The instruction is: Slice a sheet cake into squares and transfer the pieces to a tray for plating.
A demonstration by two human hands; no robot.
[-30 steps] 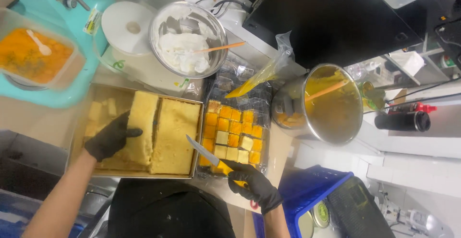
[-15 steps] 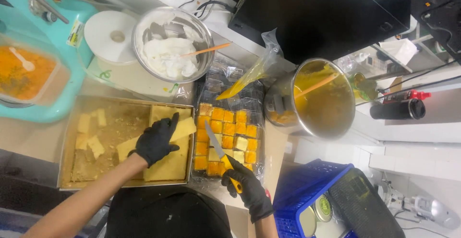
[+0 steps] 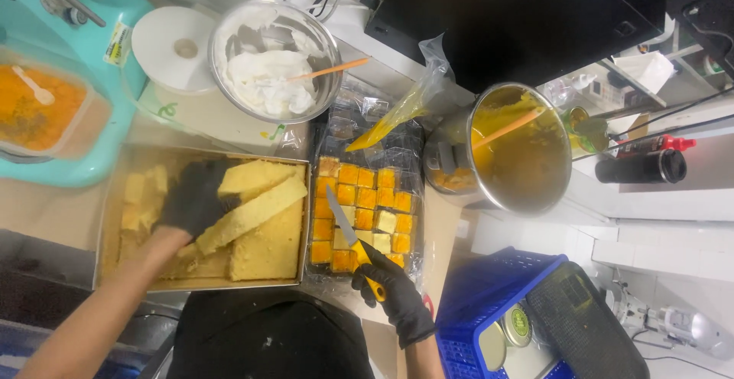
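Both hands wear black gloves: the left hand (image 3: 195, 195) grips a tilted yellow cake slab (image 3: 252, 207) over the baking tray (image 3: 111, 218) at lower left, while the right hand (image 3: 394, 295) is closed around a yellow-handled knife (image 3: 348, 237), its blade lying over the orange cake squares (image 3: 367, 203) at centre frame.

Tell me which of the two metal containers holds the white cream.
The shallow steel bowl at top, beside the white lid; it holds white cream and an orange spatula. The tall steel pot on the right holds yellow liquid.
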